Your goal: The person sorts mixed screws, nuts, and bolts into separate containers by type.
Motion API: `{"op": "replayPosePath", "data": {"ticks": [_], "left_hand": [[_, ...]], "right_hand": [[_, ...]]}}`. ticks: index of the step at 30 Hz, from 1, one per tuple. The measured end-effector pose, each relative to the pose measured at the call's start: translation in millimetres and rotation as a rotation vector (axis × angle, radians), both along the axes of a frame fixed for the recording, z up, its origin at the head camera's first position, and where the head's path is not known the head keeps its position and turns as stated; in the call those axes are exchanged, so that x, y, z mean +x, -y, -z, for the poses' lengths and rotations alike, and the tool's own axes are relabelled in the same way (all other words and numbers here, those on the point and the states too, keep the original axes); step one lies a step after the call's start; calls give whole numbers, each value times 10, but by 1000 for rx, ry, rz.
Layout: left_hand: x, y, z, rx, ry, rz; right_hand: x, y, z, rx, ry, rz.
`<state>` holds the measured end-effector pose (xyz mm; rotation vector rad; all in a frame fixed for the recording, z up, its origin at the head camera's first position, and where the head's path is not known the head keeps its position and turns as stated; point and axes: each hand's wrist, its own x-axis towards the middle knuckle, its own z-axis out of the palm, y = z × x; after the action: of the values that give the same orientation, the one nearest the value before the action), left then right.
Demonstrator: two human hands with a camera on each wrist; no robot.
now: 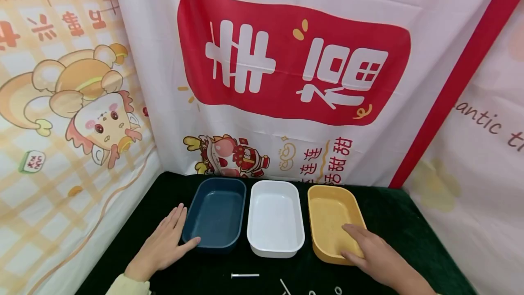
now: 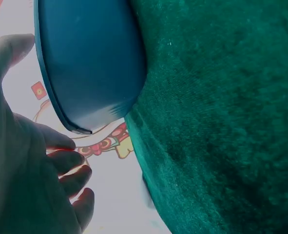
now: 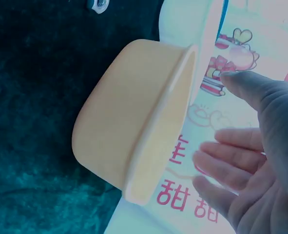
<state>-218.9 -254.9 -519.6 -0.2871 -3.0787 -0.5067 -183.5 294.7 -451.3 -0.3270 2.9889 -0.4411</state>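
My left hand [image 1: 163, 242] hovers by the left side of the dark blue tray [image 1: 216, 213], its fingers extended. In the left wrist view the thumb [image 2: 19, 47] comes up close to the tray's rim; whether it touches is unclear. A white tray [image 1: 276, 215] stands in the middle. To its right is a yellow tray [image 1: 329, 213], and my right hand [image 1: 378, 256] is over its near right corner. The right wrist view shows a gap between those relaxed fingers [image 3: 221, 168] and the yellow tray's rim. Neither hand holds anything.
A long metal bolt [image 1: 245, 275] lies in front of the trays on the dark green cloth [image 1: 196, 272]. Nearer me are a thin metal piece [image 1: 285, 287] and metal rings [image 1: 338, 290], partly cut off below. Printed curtains [image 1: 286, 149] hang behind and beside the table.
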Motion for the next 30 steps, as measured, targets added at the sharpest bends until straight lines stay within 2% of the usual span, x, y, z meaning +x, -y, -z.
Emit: {"op": "replayPosePath", "data": {"ticks": [4, 8, 13, 19, 25, 30], "left_hand": [[-8, -30, -2, 4, 10, 12], [-14, -46, 3, 8, 24, 15], [-39, -44, 37, 11, 40, 4], [-36, -65, 55, 17, 27, 14], [-30, -106, 59, 22, 29, 24], [-20, -118, 58, 18, 22, 24]], "right_hand": [[35, -19, -73, -68, 47, -73], [72, 0, -93, -71, 80, -153], [107, 56, -65, -81, 166, -187], [151, 103, 57, -144, 259, -221], [180, 116, 215, -151, 270, -280], [181, 106, 328, -150, 296, -259]]}}
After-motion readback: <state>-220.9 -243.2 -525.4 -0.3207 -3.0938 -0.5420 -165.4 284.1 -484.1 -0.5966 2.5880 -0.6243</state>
